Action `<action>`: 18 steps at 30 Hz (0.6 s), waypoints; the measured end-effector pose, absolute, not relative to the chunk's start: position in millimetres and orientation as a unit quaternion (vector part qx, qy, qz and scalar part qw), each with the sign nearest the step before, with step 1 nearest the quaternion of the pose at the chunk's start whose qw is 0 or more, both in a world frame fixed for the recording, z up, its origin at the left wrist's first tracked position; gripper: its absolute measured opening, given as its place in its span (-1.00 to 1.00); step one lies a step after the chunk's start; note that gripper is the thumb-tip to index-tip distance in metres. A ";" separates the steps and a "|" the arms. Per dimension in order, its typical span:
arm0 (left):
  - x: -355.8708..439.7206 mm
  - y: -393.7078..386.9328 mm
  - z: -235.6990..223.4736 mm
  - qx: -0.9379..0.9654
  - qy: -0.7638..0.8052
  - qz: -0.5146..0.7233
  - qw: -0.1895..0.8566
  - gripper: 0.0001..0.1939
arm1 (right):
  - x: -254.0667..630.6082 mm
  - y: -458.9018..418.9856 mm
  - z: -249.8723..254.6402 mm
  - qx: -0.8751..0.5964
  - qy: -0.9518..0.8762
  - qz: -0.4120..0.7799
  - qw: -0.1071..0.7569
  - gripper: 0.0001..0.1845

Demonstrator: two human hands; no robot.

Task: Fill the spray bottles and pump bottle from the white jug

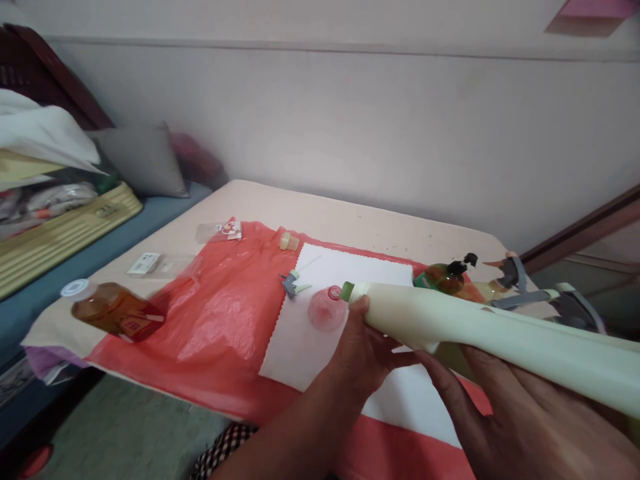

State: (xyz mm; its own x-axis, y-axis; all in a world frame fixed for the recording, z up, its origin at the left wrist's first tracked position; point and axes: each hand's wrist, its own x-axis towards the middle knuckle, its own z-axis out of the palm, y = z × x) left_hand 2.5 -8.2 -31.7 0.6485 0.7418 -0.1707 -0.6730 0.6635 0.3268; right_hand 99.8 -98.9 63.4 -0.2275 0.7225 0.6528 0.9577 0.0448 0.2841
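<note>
Across the right side lies a long pale green plastic jug (450,313), tipped nearly level, with its green-rimmed mouth pointing left. My left hand (363,353) grips it near the mouth, thumb on the side facing me. Further back, my right hand (525,413) supports it from below, its fingers partly hidden. Just beside the mouth is a clear bottle (325,313) with a red ring at its neck. Whether the two mouths touch, or any liquid passes, I cannot make out. A grey and green spray trigger (290,285) with a thin tube lies nearby.
Red plastic sheeting (215,300) and a white sheet (295,347) cover the table. At left lies a bottle of amber liquid (117,310); behind are clear packages and a yellowish cap (289,241). A pump bottle (443,279) and spray bottles lie right. A wall stands behind.
</note>
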 end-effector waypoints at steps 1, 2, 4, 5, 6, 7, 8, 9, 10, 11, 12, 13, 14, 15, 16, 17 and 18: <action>2.6 -8.5 -31.6 0.117 0.145 0.392 0.901 -0.06 | 100.1 -98.9 63.7 -0.596 -0.701 -0.352 0.171 -0.63; 2.8 -8.9 -31.6 0.116 0.144 0.392 0.901 -0.07 | 100.3 -98.9 64.0 -0.595 -0.699 -0.357 0.173 -0.62; 3.0 -9.6 -31.7 0.116 0.141 0.392 0.902 -0.09 | 100.6 -99.0 64.6 -0.595 -0.697 -0.361 0.172 -0.58; 3.1 -9.9 -31.8 0.117 0.139 0.393 0.902 -0.10 | 100.8 -99.1 64.9 -0.596 -0.698 -0.359 0.172 -0.55; 3.2 -10.1 -31.7 0.118 0.136 0.393 0.902 -0.10 | 101.0 -99.2 65.2 -0.594 -0.700 -0.358 0.171 -0.52; 3.3 -10.2 -31.6 0.119 0.135 0.395 0.901 -0.10 | 101.1 -99.2 65.6 -0.593 -0.701 -0.358 0.171 -0.50; 3.3 -10.3 -31.5 0.119 0.136 0.395 0.901 -0.09 | 101.1 -99.2 65.9 -0.592 -0.700 -0.360 0.171 -0.48; 3.3 -10.4 -31.3 0.120 0.137 0.395 0.901 -0.08 | 101.1 -99.2 66.2 -0.591 -0.699 -0.364 0.170 -0.47; 3.3 -10.4 -31.2 0.120 0.138 0.394 0.901 -0.08 | 100.8 -99.0 66.5 -0.590 -0.698 -0.368 0.170 -0.47; 3.3 -10.4 -31.1 0.120 0.140 0.394 0.900 -0.07 | 100.5 -98.8 66.8 -0.589 -0.699 -0.370 0.169 -0.47; 3.3 -10.3 -31.0 0.120 0.141 0.394 0.900 -0.07 | 100.2 -98.7 67.1 -0.588 -0.699 -0.372 0.168 -0.48; 3.3 -10.3 -31.0 0.120 0.141 0.394 0.900 -0.06 | 99.8 -98.6 67.3 -0.585 -0.700 -0.374 0.166 -0.48; 3.4 -10.3 -31.0 0.121 0.141 0.394 0.900 -0.06 | 99.6 -98.6 67.6 -0.581 -0.701 -0.380 0.164 -0.48; 3.4 -10.4 -31.0 0.121 0.140 0.394 0.900 -0.06 | 99.4 -98.7 67.8 -0.578 -0.700 -0.386 0.163 -0.48; 3.5 -10.4 -30.9 0.121 0.138 0.394 0.901 -0.07 | 99.4 -98.9 68.2 -0.576 -0.699 -0.391 0.161 -0.48; 3.6 -10.5 -30.9 0.120 0.136 0.395 0.901 -0.07 | 99.5 -99.2 68.6 -0.574 -0.698 -0.396 0.161 -0.48; 3.7 -10.7 -30.8 0.120 0.134 0.395 0.901 -0.08 | 99.7 -99.5 69.0 -0.574 -0.698 -0.396 0.161 -0.49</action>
